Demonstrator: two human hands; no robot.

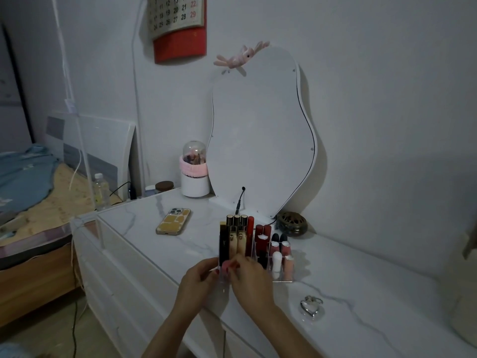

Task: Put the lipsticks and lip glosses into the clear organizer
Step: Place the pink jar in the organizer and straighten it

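Close together, both sets of fingers [233, 266] curled and pinching a small pink lip gloss [225, 268] at the near left corner of the clear organizer [282, 277]. Left hand [197, 281] holding it from the left, right hand [251, 276] from the right, fingertips almost touching over the pink cap. Hidden behind the hands: the organizer's front left compartments, so which slot lies under the gloss cannot be told.

Standing upright in the organizer's back row: tall gold and black tubes [236, 237] and a red one [249, 235]. To the right of those, dark red lipsticks [262, 237]; further front and right, shorter pink and peach glosses [284, 255] and a white tube [276, 262].

Around, on the white marbled counter [361, 293]: a phone in a yellow case [173, 221] lying flat to the left behind, well apart; a silver heart-shaped trinket [311, 306] near the front, to the right; a dark round openwork box [291, 223] just behind the organizer at the foot of a wavy white mirror [260, 130]; a white pot with a pink band and clear dome [195, 174] left of the mirror.
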